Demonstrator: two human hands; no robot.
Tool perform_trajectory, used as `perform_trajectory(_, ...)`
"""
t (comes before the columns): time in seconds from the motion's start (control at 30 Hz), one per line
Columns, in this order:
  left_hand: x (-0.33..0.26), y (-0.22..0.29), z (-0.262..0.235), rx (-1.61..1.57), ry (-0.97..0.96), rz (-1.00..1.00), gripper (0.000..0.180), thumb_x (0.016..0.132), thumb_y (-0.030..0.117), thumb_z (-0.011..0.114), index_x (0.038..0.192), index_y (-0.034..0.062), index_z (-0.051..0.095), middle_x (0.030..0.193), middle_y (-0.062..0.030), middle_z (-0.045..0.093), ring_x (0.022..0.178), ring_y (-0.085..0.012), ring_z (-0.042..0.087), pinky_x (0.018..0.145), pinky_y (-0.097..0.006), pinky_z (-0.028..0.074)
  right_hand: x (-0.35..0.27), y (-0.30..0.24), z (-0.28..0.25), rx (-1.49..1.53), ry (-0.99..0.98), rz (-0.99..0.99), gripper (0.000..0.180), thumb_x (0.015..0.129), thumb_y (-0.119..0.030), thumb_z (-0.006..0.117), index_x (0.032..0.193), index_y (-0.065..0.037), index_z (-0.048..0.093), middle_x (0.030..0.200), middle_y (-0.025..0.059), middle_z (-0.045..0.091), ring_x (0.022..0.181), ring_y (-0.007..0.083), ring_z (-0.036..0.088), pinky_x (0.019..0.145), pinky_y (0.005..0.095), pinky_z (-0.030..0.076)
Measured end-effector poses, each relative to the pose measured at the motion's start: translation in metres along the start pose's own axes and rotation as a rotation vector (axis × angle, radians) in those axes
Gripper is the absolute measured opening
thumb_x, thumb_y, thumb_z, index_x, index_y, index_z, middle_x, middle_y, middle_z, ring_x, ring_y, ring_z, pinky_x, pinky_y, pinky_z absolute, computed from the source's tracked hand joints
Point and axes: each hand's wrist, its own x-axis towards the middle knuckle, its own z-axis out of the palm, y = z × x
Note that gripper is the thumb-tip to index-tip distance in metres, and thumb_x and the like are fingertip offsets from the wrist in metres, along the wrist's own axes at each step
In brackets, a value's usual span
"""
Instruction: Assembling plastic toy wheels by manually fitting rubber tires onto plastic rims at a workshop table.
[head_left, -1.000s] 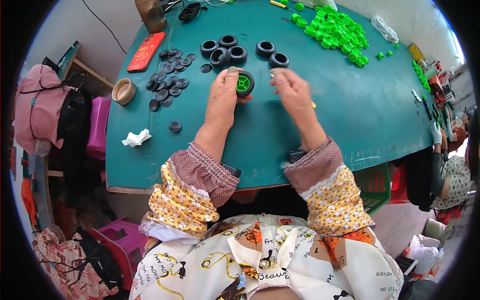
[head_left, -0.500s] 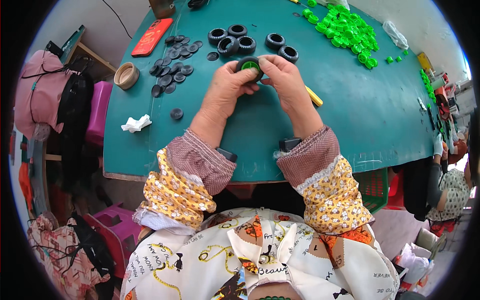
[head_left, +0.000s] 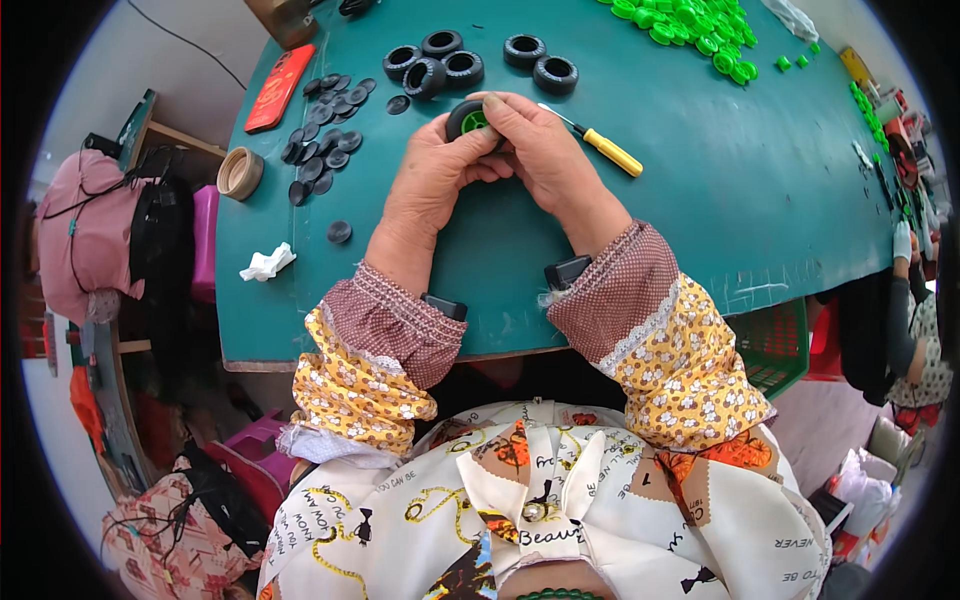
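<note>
From my remote view, the left hand (head_left: pixel 432 168) and the right hand (head_left: pixel 540 150) both have a closed grip on 1 wheel (head_left: pixel 466 119), a black tyre with a green hub, held over the desk (head_left: pixel 720 205). Beyond it I see 6 loose tyres (head_left: pixel 464 82). A yellow-handled screwdriver (head_left: pixel 611 153) lies just right of the right hand; black discs (head_left: pixel 320 114) lie to the left.

Black-tyred green wheel (head_left: pixel 473 121) between left grip (head_left: pixel 434 165) and right grip (head_left: pixel 541 142), loose tyres (head_left: pixel 463 82) and yellow-handled screwdriver (head_left: pixel 612 152) nearby.
</note>
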Motion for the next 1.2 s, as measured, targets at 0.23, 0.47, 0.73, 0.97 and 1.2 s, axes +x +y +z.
perform_trajectory(0.23, -0.002, -0.003, 0.009, 0.063, 0.041, 0.065, 0.027, 0.078, 0.011, 0.063, 0.100, 0.0001, 0.054, 0.081, -0.0068, 0.061, 0.063, -0.0116, 0.060, 0.054, -0.019, 0.048, -0.007, -0.001, 0.009, 0.156, 0.132, 0.011, 0.025, 0.088, -0.028, 0.049, 0.096, -0.004, 0.056, 0.082, 0.0027, 0.056, 0.068, 0.0081, 0.053, 0.057, 0.0214, 0.046)
perform_trajectory(0.47, -0.006, 0.004, 0.010, 0.220, 0.064, 0.070, 0.028, 0.075, 0.013, 0.063, 0.100, 0.0002, 0.056, 0.074, -0.0032, 0.058, 0.057, -0.0082, 0.054, 0.055, -0.019, 0.045, -0.002, 0.003, -0.006, 0.253, -0.007, 0.133, 0.027, 0.087, -0.031, 0.050, 0.096, -0.007, 0.056, 0.086, 0.0031, 0.057, 0.071, 0.0092, 0.053, 0.058, 0.0218, 0.044)
perform_trajectory(0.73, -0.006, 0.006, -0.002, 0.166, 0.152, 0.121, 0.026, 0.077, 0.021, 0.061, 0.095, 0.0025, 0.058, 0.073, -0.0017, 0.058, 0.055, -0.0082, 0.054, 0.054, -0.018, 0.044, -0.003, -0.005, 0.005, 0.094, 0.086, -0.002, 0.028, 0.088, -0.031, 0.049, 0.099, -0.007, 0.057, 0.089, 0.0017, 0.058, 0.084, 0.0079, 0.052, 0.069, 0.0228, 0.042)
perform_trajectory(0.97, -0.007, 0.005, 0.007, 0.103, -0.010, 0.082, 0.024, 0.082, 0.020, 0.057, 0.098, 0.0017, 0.057, 0.080, -0.0059, 0.062, 0.065, -0.0116, 0.061, 0.058, -0.019, 0.045, -0.008, -0.010, 0.009, 0.072, 0.017, -0.029, 0.029, 0.091, -0.029, 0.043, 0.095, -0.004, 0.056, 0.086, 0.0036, 0.056, 0.074, 0.0074, 0.052, 0.063, 0.0197, 0.045)
perform_trajectory(1.2, -0.003, -0.005, 0.011, 0.255, -0.017, 0.061, 0.025, 0.084, 0.021, 0.056, 0.098, 0.0007, 0.055, 0.081, -0.0067, 0.062, 0.066, -0.0123, 0.061, 0.057, -0.020, 0.048, -0.007, -0.004, 0.008, 0.105, 0.217, 0.038, 0.034, 0.092, -0.032, 0.040, 0.081, -0.003, 0.054, 0.073, 0.0031, 0.054, 0.063, 0.0082, 0.051, 0.054, 0.0212, 0.044)
